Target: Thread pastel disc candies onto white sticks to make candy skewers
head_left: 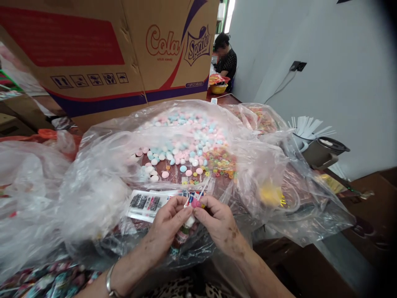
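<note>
My left hand [169, 221] and my right hand [218, 219] meet at the front middle, fingers closed. Between them is a small candy packet [181, 236] that hangs below the fingertips, with a pink piece [195, 203] and a thin white stick at its top. My left hand pinches the packet's upper edge; my right fingertips press on the pink piece. Under and left of my left hand lie flat printed wrappers [145, 203]. Just beyond the hands are pink, blue and white round candies [176, 155] and small coloured ring candies [221, 161] on clear plastic.
A large cardboard box [102, 45] stands behind the candies. Clear plastic bags [89, 207] bulge at left; one at right holds something yellow. At the right are a grey jug [324, 151] and white sticks [310, 126]. Wrapped candies [52, 281] lie lower left. A person [226, 60] sits far back.
</note>
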Tool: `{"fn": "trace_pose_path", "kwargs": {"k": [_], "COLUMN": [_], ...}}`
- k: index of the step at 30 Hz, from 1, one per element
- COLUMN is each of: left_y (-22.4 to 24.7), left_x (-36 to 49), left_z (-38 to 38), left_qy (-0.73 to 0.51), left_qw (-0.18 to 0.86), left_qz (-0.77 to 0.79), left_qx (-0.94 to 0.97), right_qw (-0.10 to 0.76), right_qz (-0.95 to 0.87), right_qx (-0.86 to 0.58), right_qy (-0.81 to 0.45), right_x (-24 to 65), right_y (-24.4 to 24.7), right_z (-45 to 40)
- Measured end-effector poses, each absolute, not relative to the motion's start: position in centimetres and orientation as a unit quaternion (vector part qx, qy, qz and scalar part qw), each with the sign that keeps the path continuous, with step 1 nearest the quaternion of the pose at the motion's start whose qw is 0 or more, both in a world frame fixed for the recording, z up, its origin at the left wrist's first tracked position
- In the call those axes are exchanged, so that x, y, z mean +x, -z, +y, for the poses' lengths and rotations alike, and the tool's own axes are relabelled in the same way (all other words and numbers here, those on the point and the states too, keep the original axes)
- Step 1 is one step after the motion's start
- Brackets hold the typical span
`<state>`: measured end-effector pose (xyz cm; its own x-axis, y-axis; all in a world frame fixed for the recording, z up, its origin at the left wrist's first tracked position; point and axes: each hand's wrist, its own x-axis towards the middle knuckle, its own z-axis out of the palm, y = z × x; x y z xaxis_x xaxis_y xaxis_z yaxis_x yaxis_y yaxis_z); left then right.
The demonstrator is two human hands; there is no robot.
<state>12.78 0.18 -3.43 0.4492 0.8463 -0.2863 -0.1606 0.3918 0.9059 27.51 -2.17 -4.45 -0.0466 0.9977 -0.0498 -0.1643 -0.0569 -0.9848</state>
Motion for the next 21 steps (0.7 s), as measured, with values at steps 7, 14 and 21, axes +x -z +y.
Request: {"fn": "trace_pose_path", "kwargs": {"k": [7, 14, 21], "left_y": [2.9, 3.7, 2.5], "left_x": [11.7, 11.2, 10.7], "left_z": [0.5, 1.4, 1.7], "left_qy": [-0.285, -0.129, -0.073], "left_qw": [0.803, 0.889, 0.875], "left_qz": [0.399, 0.307, 0.305], "left_qx": [0.34, 0.315, 0.369], "right_qw": [0.524, 0.453, 0.461], "right_qz": [-0.419, -0.695, -0.678], "right_qx": [-0.357, -0.39, -0.475], "right_qy": [-0.65, -0.399, -0.321], "right_x": [27.9, 29.7, 29.0], "right_y": [5.0, 4.6, 4.4], "right_z": [-2.1, -2.5, -3.3]}}
